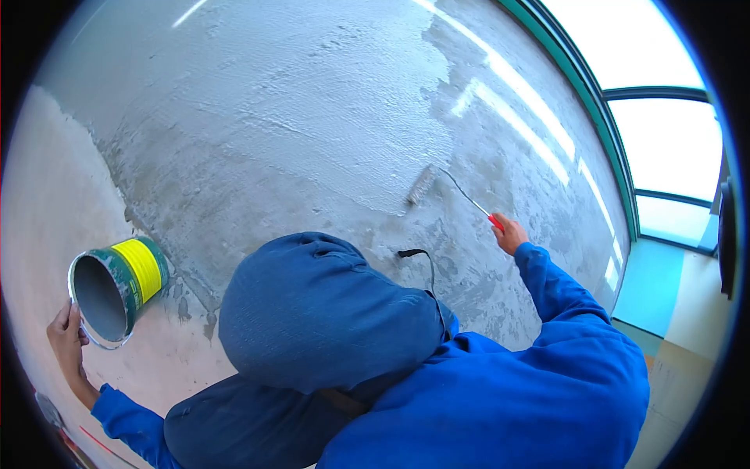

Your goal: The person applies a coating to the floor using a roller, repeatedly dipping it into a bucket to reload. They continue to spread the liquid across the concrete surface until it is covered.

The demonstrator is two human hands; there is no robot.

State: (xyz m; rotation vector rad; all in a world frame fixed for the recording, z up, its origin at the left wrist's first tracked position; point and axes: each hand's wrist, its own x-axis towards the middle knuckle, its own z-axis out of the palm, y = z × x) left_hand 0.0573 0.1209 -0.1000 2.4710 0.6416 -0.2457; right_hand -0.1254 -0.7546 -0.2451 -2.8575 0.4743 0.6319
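My right hand (509, 234) is closed round the red handle (495, 223) of a paint roller. The roller head (422, 186) rests on the grey floor (375, 227), at the edge of a wet, lighter coated patch (312, 102). At the far left, my left hand (69, 336) has its fingers closed at the rim of a green bucket with a yellow band (141, 270). The bucket is tilted, its opening toward the left. Whether the fingers hold the rim or a thin wire handle there is too small to tell.
My bent knees in dark trousers (320, 313) fill the lower middle. A black strap (414, 253) hangs beside them over the floor. Green-framed windows (617, 125) stand at the right, with blue and beige panels (650, 285) below. A pinkish surface (55, 180) lies left.
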